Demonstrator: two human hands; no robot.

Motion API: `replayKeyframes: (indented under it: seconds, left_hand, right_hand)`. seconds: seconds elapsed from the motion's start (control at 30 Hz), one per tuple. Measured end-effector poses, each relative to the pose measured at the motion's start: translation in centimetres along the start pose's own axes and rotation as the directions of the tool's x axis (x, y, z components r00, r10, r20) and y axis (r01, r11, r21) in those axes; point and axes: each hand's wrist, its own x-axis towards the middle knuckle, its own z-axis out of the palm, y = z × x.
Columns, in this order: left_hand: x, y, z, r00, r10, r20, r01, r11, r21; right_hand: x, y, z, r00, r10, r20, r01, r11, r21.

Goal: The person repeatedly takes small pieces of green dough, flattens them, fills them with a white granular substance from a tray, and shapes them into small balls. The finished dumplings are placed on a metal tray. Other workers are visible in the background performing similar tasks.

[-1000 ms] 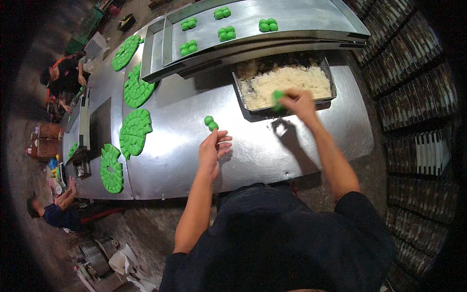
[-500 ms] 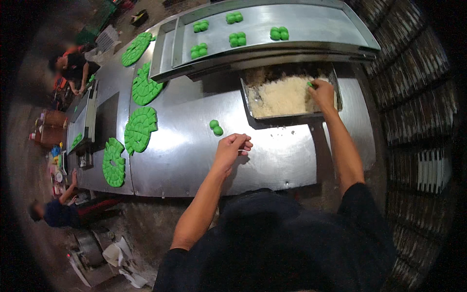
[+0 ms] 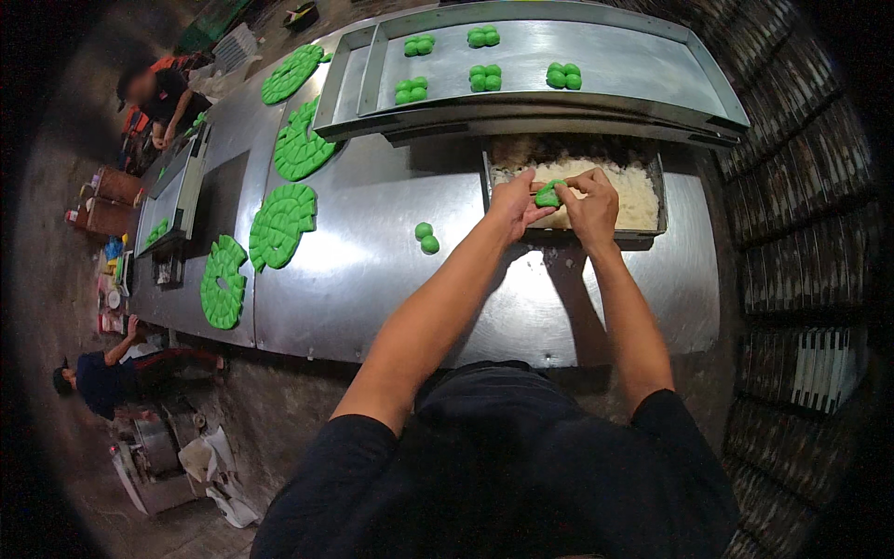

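Observation:
Both my hands meet over the near edge of a metal tray (image 3: 665, 210) filled with pale crumbly filling (image 3: 635, 191). Between them is a flattened piece of green dough (image 3: 548, 194). My left hand (image 3: 515, 202) cups it from the left, palm turned up and fingers partly curled under it. The fingers of my right hand (image 3: 592, 203) pinch its right side. Whether filling lies inside the dough cannot be seen. On the steel table to the left, two green dough balls (image 3: 426, 238) sit touching each other.
Beyond the filling, a large shallow baking tray (image 3: 615, 47) holds several clusters of green balls. Portioned green dough rounds (image 3: 282, 225) lie along the steel table (image 3: 345, 289) at left. Racked trays (image 3: 792, 214) stand at right. Two other people (image 3: 168, 102) are at the left.
My left hand has moved right and up to meet my right hand over the filling tray. My right hand has come left with the green dough, now held between both. The view has shifted slightly.

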Motion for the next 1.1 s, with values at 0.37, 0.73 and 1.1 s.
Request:
replayKeyframes:
  seconds: [0.37, 0.73, 1.1]
  left_hand:
    - [-4.2, 2.9, 4.8, 0.991, 0.110, 0.074, -0.125, 0.961, 0.245]
    - [-9.2, 4.6, 2.9, 0.961, 0.261, 0.092, -0.266, 0.963, 0.051]
    - [-14.7, 6.7, -0.1, 0.913, 0.365, 0.181, -0.371, 0.929, 0.001]
  right_hand:
    - [1.6, -4.8, -3.9, 0.977, 0.209, 0.047, -0.214, 0.946, 0.244]
    - [0.0, -11.1, -5.4, 0.980, -0.129, -0.150, 0.164, 0.955, 0.248]
    - [-0.8, -15.9, -4.6, 0.952, -0.248, -0.181, 0.290, 0.919, 0.267]
